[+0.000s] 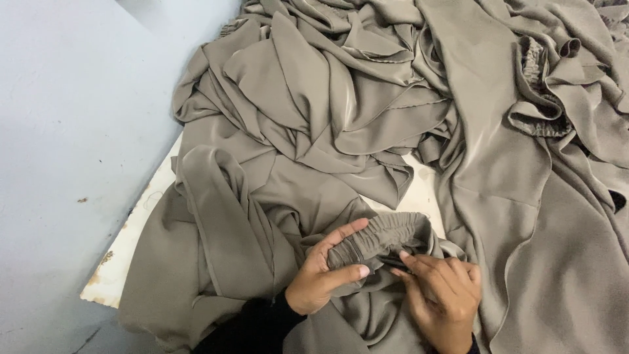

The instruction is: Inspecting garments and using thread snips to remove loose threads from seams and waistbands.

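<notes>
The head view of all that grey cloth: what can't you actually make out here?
- Left hand: its fingers curl round the gathered elastic band, which hides part of them.
- Right hand: wrist cut off by the bottom edge.
- White board: mostly buried under the grey cloth pile.
- Pile: runs past the top and right edges.
</notes>
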